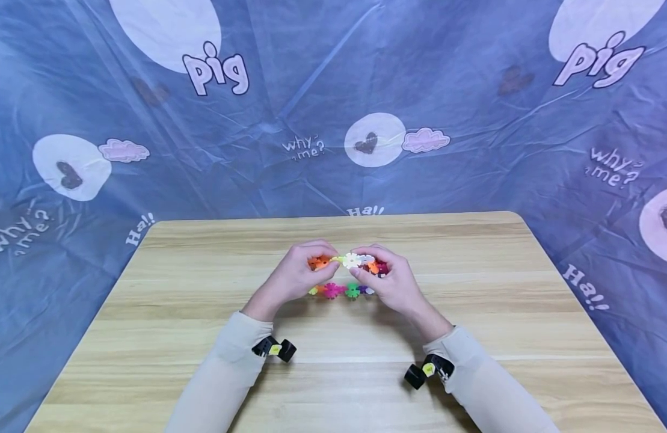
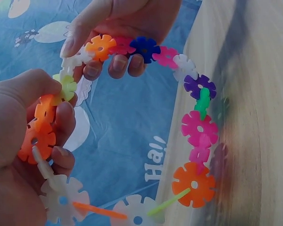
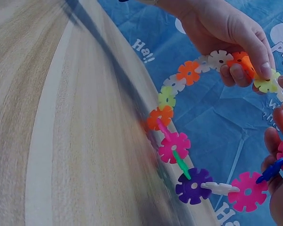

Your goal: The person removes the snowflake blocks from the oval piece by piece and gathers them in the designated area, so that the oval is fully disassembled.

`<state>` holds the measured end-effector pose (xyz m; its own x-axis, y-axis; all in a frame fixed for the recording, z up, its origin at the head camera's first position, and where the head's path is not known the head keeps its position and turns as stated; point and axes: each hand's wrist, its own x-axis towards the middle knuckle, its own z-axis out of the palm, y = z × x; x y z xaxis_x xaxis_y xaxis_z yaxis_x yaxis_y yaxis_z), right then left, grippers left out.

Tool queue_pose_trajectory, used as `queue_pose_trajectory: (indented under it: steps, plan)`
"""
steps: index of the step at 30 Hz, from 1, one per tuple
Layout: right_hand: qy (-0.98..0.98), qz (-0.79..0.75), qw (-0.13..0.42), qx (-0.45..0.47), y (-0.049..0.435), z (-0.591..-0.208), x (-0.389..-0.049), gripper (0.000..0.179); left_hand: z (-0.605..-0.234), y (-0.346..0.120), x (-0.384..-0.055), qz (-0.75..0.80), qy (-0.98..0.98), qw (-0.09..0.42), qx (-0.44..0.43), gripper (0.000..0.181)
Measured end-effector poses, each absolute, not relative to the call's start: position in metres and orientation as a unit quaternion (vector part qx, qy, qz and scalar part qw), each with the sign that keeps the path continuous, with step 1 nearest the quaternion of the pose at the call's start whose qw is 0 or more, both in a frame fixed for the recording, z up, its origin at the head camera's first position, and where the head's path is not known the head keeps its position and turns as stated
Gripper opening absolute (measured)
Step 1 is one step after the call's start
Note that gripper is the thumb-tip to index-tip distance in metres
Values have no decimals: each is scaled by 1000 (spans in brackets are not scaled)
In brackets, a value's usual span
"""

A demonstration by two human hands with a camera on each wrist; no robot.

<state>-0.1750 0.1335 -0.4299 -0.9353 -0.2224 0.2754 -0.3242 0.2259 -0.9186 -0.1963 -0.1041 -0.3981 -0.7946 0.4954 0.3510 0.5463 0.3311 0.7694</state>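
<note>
a blue printed cloth (image 1: 311, 180) fills the upper half of the head view, and a wood-grain table (image 1: 322, 397) spreads over the lower half. two pale sleeves (image 1: 216, 376) enter from the bottom edge, each with a black wrist camera (image 1: 430, 370) by the cuff. the left hand (image 1: 302, 270) comes to the middle of the frame from lower left, the right hand (image 1: 391, 284) from lower right, fingertips facing.

a chain (image 1: 331, 290) of slotted flower pieces runs between them and sags below. in the left wrist view it rounds from the right hand at the top, down the right side, along the bottom edge and up to the left hand at the left. whether its low side touches the table, i cannot tell.

both grips are closed on the chain: the left thumb and fingers pinch a yellow-green piece (image 2: 66, 89), with orange pieces (image 2: 38, 134) against the curled fingers; the right pinches the whitish stretch, a white piece (image 1: 352, 260) at its fingertips.

what matters is this meeting spot: in the head view the yellow-green piece lies just left of the white piece, the line running crosswise, each hand about equally near. whether their slots interlock, i cannot tell.
</note>
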Motion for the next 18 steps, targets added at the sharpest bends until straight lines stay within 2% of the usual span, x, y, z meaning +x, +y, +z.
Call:
queue_pose_trajectory:
  steps: [9,18]
  plan:
    - [-777,604,34,173,135,-430,-174,36,-399,-104,-195,-476,-819,24,-320,14]
    - [-770,614,51,166,133,-430,-172,36,-402,-99,-192,-477,-824,61,-300,11]
